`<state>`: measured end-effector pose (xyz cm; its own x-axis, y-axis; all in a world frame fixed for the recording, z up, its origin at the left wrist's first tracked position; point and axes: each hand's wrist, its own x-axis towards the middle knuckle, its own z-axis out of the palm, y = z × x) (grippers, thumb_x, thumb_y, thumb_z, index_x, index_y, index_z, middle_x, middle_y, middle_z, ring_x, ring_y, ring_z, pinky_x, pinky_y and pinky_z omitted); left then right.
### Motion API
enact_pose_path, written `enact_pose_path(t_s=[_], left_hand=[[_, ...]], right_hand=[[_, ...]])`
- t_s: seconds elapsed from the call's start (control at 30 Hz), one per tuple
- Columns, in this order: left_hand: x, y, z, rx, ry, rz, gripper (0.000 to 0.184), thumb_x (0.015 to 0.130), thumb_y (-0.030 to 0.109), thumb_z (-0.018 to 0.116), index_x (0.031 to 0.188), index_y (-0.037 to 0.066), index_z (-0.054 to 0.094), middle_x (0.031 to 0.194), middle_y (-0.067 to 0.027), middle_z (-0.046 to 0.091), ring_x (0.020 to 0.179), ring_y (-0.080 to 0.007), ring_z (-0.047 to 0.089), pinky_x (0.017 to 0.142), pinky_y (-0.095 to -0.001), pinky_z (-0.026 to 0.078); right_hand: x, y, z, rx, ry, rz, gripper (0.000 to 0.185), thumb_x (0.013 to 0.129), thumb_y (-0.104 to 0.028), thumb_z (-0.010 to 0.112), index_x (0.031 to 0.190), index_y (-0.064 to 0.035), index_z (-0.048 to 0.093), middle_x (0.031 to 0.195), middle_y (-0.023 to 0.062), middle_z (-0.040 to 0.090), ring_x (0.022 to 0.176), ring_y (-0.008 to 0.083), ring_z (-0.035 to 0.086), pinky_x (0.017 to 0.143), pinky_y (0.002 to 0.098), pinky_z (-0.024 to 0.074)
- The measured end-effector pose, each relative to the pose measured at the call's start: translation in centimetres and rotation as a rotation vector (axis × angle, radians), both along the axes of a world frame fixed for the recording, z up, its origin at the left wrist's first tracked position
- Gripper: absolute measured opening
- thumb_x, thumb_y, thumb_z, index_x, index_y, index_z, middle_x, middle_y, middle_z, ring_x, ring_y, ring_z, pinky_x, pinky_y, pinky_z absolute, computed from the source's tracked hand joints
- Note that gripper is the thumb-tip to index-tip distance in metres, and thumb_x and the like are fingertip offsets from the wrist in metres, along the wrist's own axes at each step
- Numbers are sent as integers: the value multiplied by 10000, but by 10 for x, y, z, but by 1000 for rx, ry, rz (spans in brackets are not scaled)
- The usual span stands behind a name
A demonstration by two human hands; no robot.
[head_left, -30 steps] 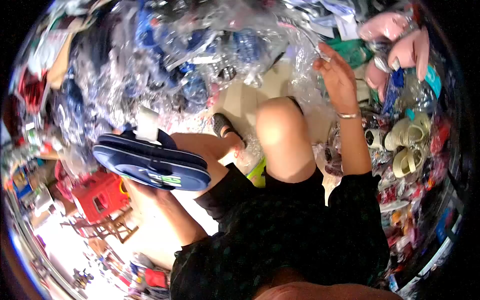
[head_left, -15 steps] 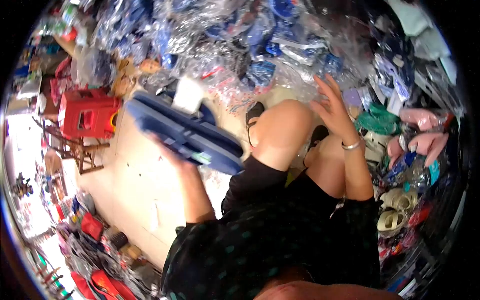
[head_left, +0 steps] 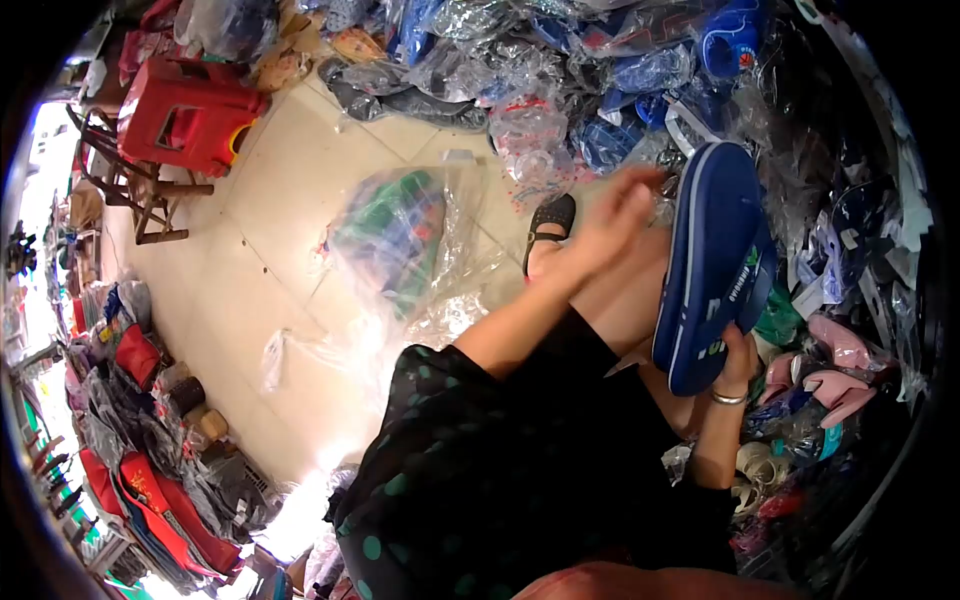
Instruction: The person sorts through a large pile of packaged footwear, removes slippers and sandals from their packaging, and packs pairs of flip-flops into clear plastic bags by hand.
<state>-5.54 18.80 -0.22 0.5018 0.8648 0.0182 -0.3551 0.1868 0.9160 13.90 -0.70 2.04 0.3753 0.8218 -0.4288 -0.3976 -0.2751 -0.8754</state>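
My right hand (head_left: 738, 362), with a silver bangle at the wrist, grips a pair of navy blue slippers (head_left: 712, 255) by the lower end. The slippers stand on end, soles toward me, with pale lettering on them; one mostly covers the other. To their left, over my leg, is my left hand (head_left: 612, 222), blurred by motion. Its fingers look stretched out, and I see nothing in them. Below that hand, a black perforated shoe (head_left: 549, 222) is on my foot.
A clear plastic bag (head_left: 400, 240) with green and blue inside lies on the tiled floor (head_left: 220, 330). Bagged footwear (head_left: 610, 75) is heaped ahead. Pink slippers (head_left: 838, 365) lie at right. A red stool (head_left: 185, 115) and wooden chair (head_left: 150, 200) stand at left.
The slippers have passed from my left hand to my right and swung from the left side to the right. My left hand has moved right, over my leg. The view has shifted.
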Motion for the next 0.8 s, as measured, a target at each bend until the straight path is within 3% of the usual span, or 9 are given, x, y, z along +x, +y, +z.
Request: enact_pose_path(t_s=[0.07,0.1,0.2,0.23,0.3,0.37,0.53,0.73,0.8], left_hand=[[-10,53,-48,198,323,425,343,804,247,611,1070,38,557,1023,-171,557,974,-312,514,831,-396,403],[-26,82,-63,472,536,606,363,743,252,647,1046,64,578,1033,-172,549,954,-340,504,872,-434,360],[-53,136,-105,664,1143,852,306,721,283,653,998,152,634,1063,-145,562,1033,-374,478,898,-471,343],[-62,151,-116,672,1131,847,306,721,283,653,998,152,634,1063,-145,562,1033,-374,478,898,-471,343],[-77,173,-139,200,1402,287,265,718,227,640,981,204,662,939,-125,616,925,-286,578,801,-375,446],[-91,171,-154,257,1319,225,283,713,180,617,994,184,655,932,-125,620,885,-280,591,775,-363,460],[-81,97,-97,654,1022,240,521,684,4,532,1198,86,500,1061,-159,552,843,-342,580,691,-414,481],[-72,17,-16,872,864,190,607,721,50,577,1295,69,382,1196,-184,485,886,-351,589,720,-384,493],[-75,11,-14,923,800,166,637,735,61,590,1321,68,341,1259,-202,441,921,-343,597,746,-358,494]], right_hand=[[4,-12,-10,113,79,-59,611,743,-170,694,1269,-39,414,1069,4,539,915,139,539,788,266,445],[6,-20,-15,111,72,-66,611,743,-170,694,1269,-39,414,1069,4,539,915,139,539,788,266,445],[5,-25,-17,150,-58,-81,650,722,-235,694,1237,24,394,1123,103,537,951,208,569,792,308,500],[-4,-18,-10,155,-64,-92,650,722,-235,694,1237,24,394,1123,103,537,951,208,569,792,308,500],[-15,-1,-1,301,-99,-33,686,705,-264,708,1238,28,390,1128,100,533,948,207,573,780,293,502],[-12,5,-2,315,-363,-64,556,697,-282,717,1112,13,493,966,72,587,789,153,589,639,239,497],[-46,11,11,121,130,27,406,712,-313,691,949,-19,545,766,28,571,612,100,530,505,192,414],[-51,4,-22,54,554,492,375,761,-175,602,1084,7,548,910,86,625,818,142,592,733,236,462],[-73,11,-21,-150,332,311,405,768,-162,613,1129,1,527,973,86,611,852,149,578,755,250,452]])
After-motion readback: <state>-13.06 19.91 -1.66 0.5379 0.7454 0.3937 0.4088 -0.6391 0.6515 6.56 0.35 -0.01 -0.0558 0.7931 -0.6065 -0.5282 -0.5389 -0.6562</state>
